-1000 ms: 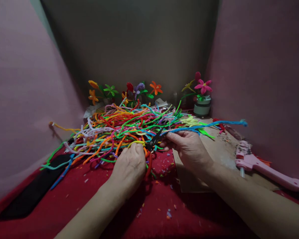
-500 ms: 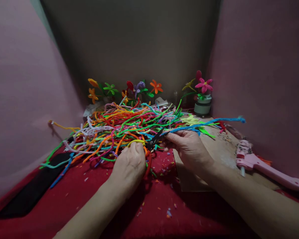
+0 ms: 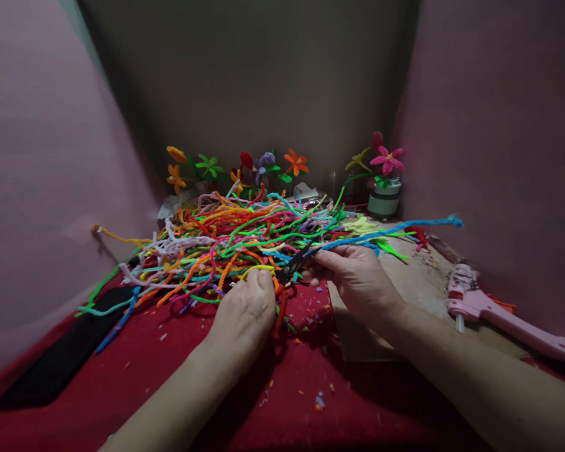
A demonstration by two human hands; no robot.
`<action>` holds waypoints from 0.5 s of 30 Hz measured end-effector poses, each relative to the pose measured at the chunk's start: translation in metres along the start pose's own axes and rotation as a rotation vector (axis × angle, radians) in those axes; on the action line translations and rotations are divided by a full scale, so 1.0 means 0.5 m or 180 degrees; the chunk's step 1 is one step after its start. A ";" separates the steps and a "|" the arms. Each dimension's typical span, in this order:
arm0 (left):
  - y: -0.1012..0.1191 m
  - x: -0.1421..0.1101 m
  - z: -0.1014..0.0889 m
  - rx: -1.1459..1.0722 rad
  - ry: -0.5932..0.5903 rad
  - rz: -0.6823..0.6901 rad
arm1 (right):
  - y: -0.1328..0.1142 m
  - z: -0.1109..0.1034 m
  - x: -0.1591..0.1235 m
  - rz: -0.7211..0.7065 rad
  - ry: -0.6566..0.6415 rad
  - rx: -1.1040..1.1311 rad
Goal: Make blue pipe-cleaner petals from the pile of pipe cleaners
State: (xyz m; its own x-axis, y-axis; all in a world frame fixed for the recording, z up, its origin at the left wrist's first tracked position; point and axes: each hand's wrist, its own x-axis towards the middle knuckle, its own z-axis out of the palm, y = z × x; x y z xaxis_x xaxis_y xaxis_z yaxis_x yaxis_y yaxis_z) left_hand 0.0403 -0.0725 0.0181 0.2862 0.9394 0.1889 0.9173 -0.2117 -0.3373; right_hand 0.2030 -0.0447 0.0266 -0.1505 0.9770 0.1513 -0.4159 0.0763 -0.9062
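Observation:
My left hand (image 3: 245, 317) is closed around the red handles of small scissors (image 3: 292, 266), whose dark blades point up and right. My right hand (image 3: 358, 279) pinches a blue pipe cleaner (image 3: 395, 229) that runs off to the right and ends in a tuft near the pink wall. The blades sit at the blue pipe cleaner's near end, just left of my right fingertips. Behind both hands lies a big tangled heap of pipe cleaners (image 3: 226, 242) in many colours on the red cloth (image 3: 169, 376).
A pink glue gun (image 3: 494, 311) lies at the right on a brown cardboard sheet (image 3: 414, 282). Pipe-cleaner flowers (image 3: 245, 166) stand along the back, with a small pot of flowers (image 3: 383, 188) at back right. A black strip (image 3: 70, 351) lies at the left. Pink walls close both sides.
Nearly nothing has changed. The free end of the blue pipe cleaner has risen slightly; both hands and the scissors keep their places.

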 end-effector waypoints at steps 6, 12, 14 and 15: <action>-0.004 -0.001 0.023 -0.0703 0.0215 -0.0352 | -0.005 0.002 0.001 0.0100 0.0359 0.0112; -0.026 0.018 0.005 -0.3757 0.0917 -0.1192 | -0.009 0.000 0.000 0.0084 0.0119 0.0265; -0.032 0.022 -0.010 -0.4762 0.0939 -0.1366 | -0.008 0.000 -0.001 0.0146 0.0000 0.0316; -0.033 0.022 -0.018 -0.5113 0.0877 -0.1350 | -0.008 0.000 -0.001 0.0197 -0.0049 0.0338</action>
State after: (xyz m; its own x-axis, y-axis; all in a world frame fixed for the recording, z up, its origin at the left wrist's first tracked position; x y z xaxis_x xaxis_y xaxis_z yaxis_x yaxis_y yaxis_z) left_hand 0.0308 -0.0609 0.0339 -0.1604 0.9631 0.2164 0.2206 -0.1787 0.9589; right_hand 0.2045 -0.0455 0.0300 -0.1923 0.9759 0.1033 -0.4978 -0.0063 -0.8673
